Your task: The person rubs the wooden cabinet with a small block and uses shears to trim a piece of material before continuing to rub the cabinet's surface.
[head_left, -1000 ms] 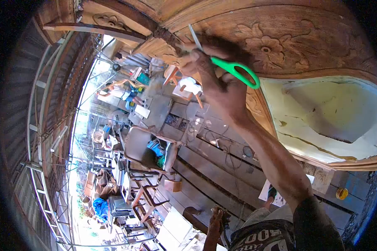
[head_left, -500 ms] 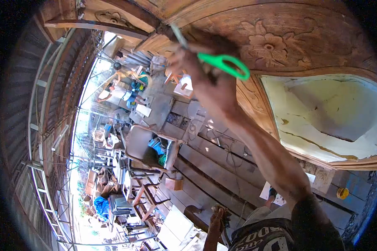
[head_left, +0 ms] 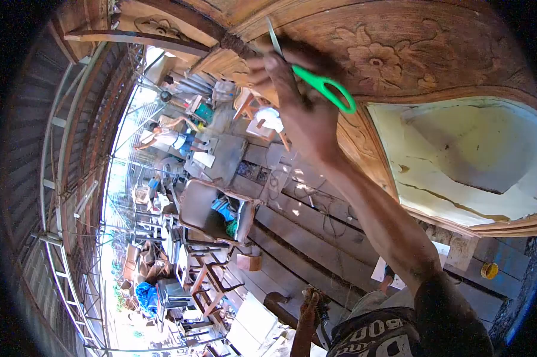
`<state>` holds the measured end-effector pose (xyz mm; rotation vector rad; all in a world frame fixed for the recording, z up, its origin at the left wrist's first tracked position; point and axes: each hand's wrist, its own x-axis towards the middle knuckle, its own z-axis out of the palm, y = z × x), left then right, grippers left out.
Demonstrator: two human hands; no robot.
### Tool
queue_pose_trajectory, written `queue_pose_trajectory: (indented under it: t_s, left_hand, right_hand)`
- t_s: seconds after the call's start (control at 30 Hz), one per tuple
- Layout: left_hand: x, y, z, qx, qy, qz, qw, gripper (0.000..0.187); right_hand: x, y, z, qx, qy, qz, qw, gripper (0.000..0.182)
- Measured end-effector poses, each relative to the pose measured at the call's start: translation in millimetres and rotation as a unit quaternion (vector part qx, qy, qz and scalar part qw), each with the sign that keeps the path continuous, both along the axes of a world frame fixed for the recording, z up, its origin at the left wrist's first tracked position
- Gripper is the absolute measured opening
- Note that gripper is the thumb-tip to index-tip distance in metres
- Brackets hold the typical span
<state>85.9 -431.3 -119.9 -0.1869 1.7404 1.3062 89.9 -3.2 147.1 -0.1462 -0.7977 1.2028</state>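
Observation:
Green-handled scissors [head_left: 325, 86] are held in my right hand [head_left: 307, 113], which is raised at the carved wooden panel [head_left: 399, 53]. Their metal blade points up, close to the wood, and the green loop sticks out to the right. The fingers of this hand are partly blurred near a dark joint in the panel. Low in the view, my left hand [head_left: 309, 302] is closed around a dark, bristly object that I cannot make out clearly.
A pale panel [head_left: 477, 154] is set in the carved frame at right. Below lie floor planks [head_left: 316, 238], a chair frame [head_left: 206, 282], an upholstered seat [head_left: 198, 205] and a yellow round container [head_left: 489, 271]. A person [head_left: 167, 137] is in the background, upper left.
The scissors' blade has shifted slightly up and right, and the right hand's fingers have moved a little. In the background, the people's positions have changed.

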Motion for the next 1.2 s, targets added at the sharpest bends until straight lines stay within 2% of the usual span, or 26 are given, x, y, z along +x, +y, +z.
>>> queue_pose_trajectory:
  t_s: [0.1, 0.13, 0.23, 0.3, 0.37, 0.4, 0.5, 0.53, 0.57, 0.63, 0.7, 0.77, 0.83, 0.9, 1.03, 1.07, 1.13, 1.2]
  left_hand:
    - [1.6, -5.5, 0.0, 0.039, 0.018, 0.002, 0.999, 0.041]
    - [0.1, -7.3, -1.9, 0.040, 0.012, -0.001, 0.999, 0.042]
    - [0.6, -6.8, -2.4, 0.037, 0.001, -0.001, 0.999, 0.043]
    - [-0.5, -5.0, -1.7, 0.038, -0.003, 0.000, 0.999, 0.043]
    - [-0.5, -5.8, -1.2, 0.034, -0.002, 0.005, 0.999, 0.041]
    - [-1.4, -10.2, -5.6, 0.034, -0.002, 0.007, 0.999, 0.041]
    - [-4.1, -12.2, -14.5, 0.054, 0.002, -0.007, 0.999, 0.040]
    - [-1.6, -6.1, -9.5, 0.033, 0.016, -0.013, 0.999, 0.038]
    - [0.1, -1.0, -5.8, 0.013, 0.029, -0.017, 0.999, 0.037]
    - [-0.9, -1.2, -2.3, 0.020, 0.016, -0.006, 1.000, 0.037]
    - [2.2, -0.3, -5.1, 0.035, 0.001, 0.006, 0.999, 0.037]
    - [2.0, -1.9, -10.9, 0.038, 0.042, -0.004, 0.998, 0.035]
    - [1.2, -1.1, -6.8, 0.044, 0.026, -0.001, 0.999, 0.034]
    - [0.9, -3.5, -4.0, 0.047, 0.012, 0.005, 0.999, 0.033]
    - [3.2, -3.1, -10.1, 0.051, -0.001, 0.015, 0.999, 0.035]
    - [4.1, -6.2, -10.9, 0.050, -0.005, 0.022, 0.998, 0.036]
    - [-0.3, -6.9, -17.4, 0.059, -0.008, 0.018, 0.998, 0.036]
    - [-2.3, -2.1, -17.8, 0.066, -0.016, 0.009, 0.998, 0.037]
  right_hand:
    - [-19.1, 2.4, -2.6, 0.060, 0.058, -0.005, 0.997, 0.013]
    - [-7.7, 2.1, -11.1, 0.106, -0.072, 0.047, 0.991, 0.024]
    - [-3.9, -11.6, -10.2, 0.084, -0.035, 0.070, 0.993, 0.024]
    - [-8.0, -2.9, -3.9, 0.042, -0.009, 0.038, 0.998, 0.025]
    - [-19.2, 9.7, -1.1, 0.073, -0.003, -0.072, 0.995, 0.027]
    - [-17.3, 3.9, -4.6, 0.065, 0.010, 0.027, 0.997, 0.027]
    - [-9.5, -6.0, -9.9, 0.106, -0.008, 0.026, 0.994, 0.026]
    - [-0.3, -8.2, -4.5, 0.005, -0.026, 0.062, 0.998, 0.024]
    - [-8.7, -3.9, -6.7, 0.005, -0.026, 0.063, 0.998, 0.024]
    - [-25.2, 2.8, -3.4, 0.035, 0.029, -0.024, 0.999, 0.024]
    - [-10.7, -0.3, -13.0, 0.054, 0.057, -0.013, 0.997, 0.025]
    - [10.2, -12.4, -16.9, -0.007, -0.071, 0.001, 0.997, 0.026]
    - [11.1, -5.7, -10.3, -0.053, -0.068, 0.005, 0.996, 0.025]
    - [5.7, 8.0, -6.2, 0.028, -0.145, -0.155, 0.977, 0.025]
    - [-0.8, 10.5, 0.2, 0.056, -0.162, -0.229, 0.958, 0.012]
    - [2.4, 7.6, -1.4, 0.056, -0.162, -0.226, 0.959, 0.012]
    - [15.2, 5.5, -3.1, -0.024, -0.180, 0.028, 0.983, 0.012]
    - [17.2, 7.7, -0.8, -0.031, -0.158, 0.032, 0.986, 0.013]
